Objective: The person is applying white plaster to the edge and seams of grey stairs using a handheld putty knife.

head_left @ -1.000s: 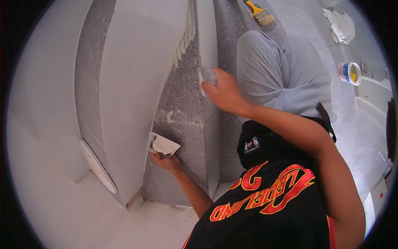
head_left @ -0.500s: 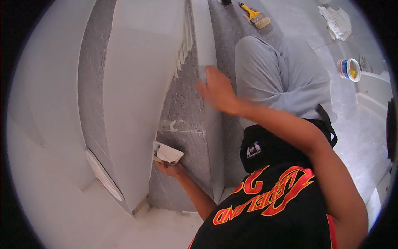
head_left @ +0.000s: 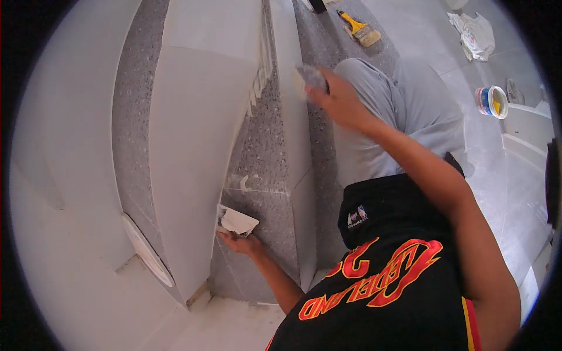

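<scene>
Gripping a likely light, stiff scraper (head_left: 312,76) at one end is the right hand (head_left: 342,102); the left hand (head_left: 241,243) holds a paste-covered plate (head_left: 239,223).

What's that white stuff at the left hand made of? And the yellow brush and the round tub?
White stuff: perhaps plaster or filler paste, matte and thick-looking with uneven edges.
Brush: smooth yellow handle, maybe plastic or painted wood; pale, fuzzy bristles, natural or synthetic unclear.
Tub: likely smooth plastic, judging by its neat, pale round rim.
</scene>
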Action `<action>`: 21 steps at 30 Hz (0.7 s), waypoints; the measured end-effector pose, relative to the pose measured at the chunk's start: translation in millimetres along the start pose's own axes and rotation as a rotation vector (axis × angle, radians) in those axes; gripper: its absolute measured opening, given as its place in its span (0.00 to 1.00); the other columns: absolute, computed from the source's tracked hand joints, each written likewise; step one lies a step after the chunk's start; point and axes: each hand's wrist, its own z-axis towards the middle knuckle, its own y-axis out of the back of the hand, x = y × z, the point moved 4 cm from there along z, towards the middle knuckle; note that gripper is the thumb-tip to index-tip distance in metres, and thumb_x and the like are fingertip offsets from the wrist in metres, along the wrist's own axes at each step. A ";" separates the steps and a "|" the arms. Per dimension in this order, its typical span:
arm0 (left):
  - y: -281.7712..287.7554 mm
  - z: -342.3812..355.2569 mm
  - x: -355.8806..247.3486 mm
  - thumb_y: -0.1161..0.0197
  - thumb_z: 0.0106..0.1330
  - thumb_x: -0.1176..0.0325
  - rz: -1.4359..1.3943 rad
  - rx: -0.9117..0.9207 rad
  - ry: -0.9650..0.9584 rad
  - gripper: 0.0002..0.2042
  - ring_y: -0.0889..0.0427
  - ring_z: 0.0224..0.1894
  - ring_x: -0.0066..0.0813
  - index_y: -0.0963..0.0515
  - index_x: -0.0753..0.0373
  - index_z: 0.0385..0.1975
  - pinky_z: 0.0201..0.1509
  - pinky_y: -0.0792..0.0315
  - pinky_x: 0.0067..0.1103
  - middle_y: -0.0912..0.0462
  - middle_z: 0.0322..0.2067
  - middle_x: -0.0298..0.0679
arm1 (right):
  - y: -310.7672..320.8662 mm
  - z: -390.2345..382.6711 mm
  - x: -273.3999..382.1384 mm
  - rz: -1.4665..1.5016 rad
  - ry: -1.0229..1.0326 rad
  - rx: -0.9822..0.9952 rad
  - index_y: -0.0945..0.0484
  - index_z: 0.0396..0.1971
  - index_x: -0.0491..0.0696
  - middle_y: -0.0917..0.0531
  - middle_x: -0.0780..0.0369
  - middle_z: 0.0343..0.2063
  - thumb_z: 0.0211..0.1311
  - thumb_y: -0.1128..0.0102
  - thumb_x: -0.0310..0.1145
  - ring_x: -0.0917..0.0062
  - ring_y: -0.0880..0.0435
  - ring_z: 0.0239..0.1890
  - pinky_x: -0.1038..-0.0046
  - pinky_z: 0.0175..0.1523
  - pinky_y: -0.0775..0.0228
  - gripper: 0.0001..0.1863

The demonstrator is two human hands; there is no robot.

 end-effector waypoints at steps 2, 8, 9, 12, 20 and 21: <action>4.5 1.9 1.8 0.62 0.60 0.66 0.013 -0.007 0.023 0.19 0.31 0.48 0.34 0.37 0.66 0.49 0.48 0.32 0.30 0.32 0.47 0.42 | 1.0 28.1 -13.4 -0.117 0.108 -0.041 0.31 0.39 0.41 0.25 0.50 0.29 0.52 0.47 0.38 0.58 0.27 0.34 0.65 0.38 0.37 0.19; 3.8 -0.8 -0.8 0.61 0.59 0.66 0.079 -0.017 -0.026 0.19 0.30 0.47 0.36 0.37 0.67 0.50 0.48 0.31 0.30 0.32 0.46 0.44 | -11.3 59.1 -5.4 -0.209 0.356 -0.157 0.29 0.40 0.43 0.24 0.54 0.34 0.51 0.44 0.34 0.62 0.26 0.35 0.69 0.40 0.36 0.17; 6.8 0.3 0.9 0.61 0.59 0.66 0.079 -0.025 -0.021 0.19 0.30 0.47 0.36 0.37 0.67 0.50 0.48 0.31 0.30 0.32 0.46 0.44 | -14.0 56.2 -5.0 -0.178 0.399 -0.156 0.28 0.40 0.43 0.24 0.55 0.35 0.51 0.44 0.32 0.62 0.26 0.37 0.69 0.41 0.35 0.16; 15.5 6.7 4.7 0.59 0.59 0.64 0.093 -0.002 0.008 0.23 0.36 0.54 0.38 0.44 0.66 0.55 0.54 0.37 0.32 0.37 0.52 0.45 | -25.3 18.9 -1.7 -0.238 0.447 -0.155 0.27 0.39 0.44 0.24 0.57 0.37 0.48 0.43 0.28 0.62 0.26 0.39 0.69 0.43 0.35 0.15; 15.3 10.0 8.1 0.60 0.61 0.66 -0.014 0.039 0.013 0.18 0.31 0.48 0.36 0.37 0.67 0.49 0.51 0.33 0.31 0.33 0.47 0.45 | -45.0 -92.2 7.6 -0.114 0.319 0.130 0.27 0.38 0.43 0.24 0.56 0.38 0.42 0.42 0.21 0.62 0.26 0.40 0.68 0.44 0.34 0.17; 20.3 12.2 11.0 0.60 0.61 0.66 -0.011 0.032 0.012 0.18 0.31 0.48 0.36 0.37 0.67 0.49 0.51 0.33 0.31 0.33 0.47 0.45 | -47.2 -103.7 11.3 -0.093 0.270 0.192 0.26 0.37 0.43 0.24 0.56 0.37 0.41 0.43 0.21 0.62 0.26 0.40 0.68 0.44 0.34 0.17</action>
